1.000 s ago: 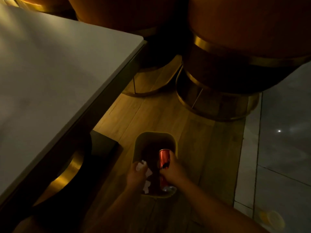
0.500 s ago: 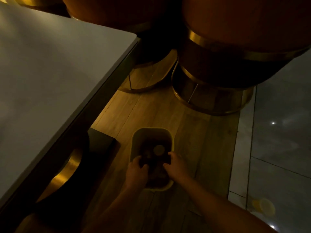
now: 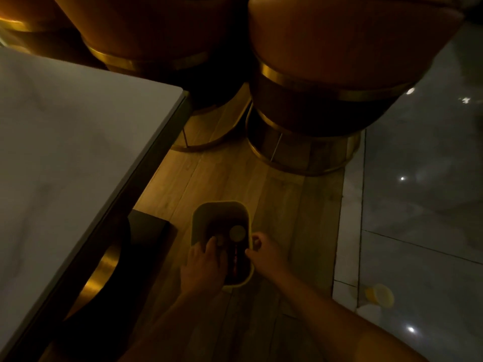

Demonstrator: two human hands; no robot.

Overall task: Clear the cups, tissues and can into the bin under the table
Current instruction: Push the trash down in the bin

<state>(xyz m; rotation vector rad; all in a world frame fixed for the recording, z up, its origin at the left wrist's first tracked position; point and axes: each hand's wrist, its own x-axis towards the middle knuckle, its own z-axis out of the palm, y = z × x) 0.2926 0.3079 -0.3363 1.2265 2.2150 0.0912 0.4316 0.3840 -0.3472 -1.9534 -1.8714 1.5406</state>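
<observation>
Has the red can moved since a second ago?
Yes. It was held in the right hand above the bin's rim; now the can lies down inside the bin.

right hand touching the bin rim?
Touching. Head view: the right hand has its fingers curled over the bin at the right rim, no gap visible.

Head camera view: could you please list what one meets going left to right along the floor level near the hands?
Table → left hand → bin → right hand → yellow cup lying on the tiled floor.
</observation>
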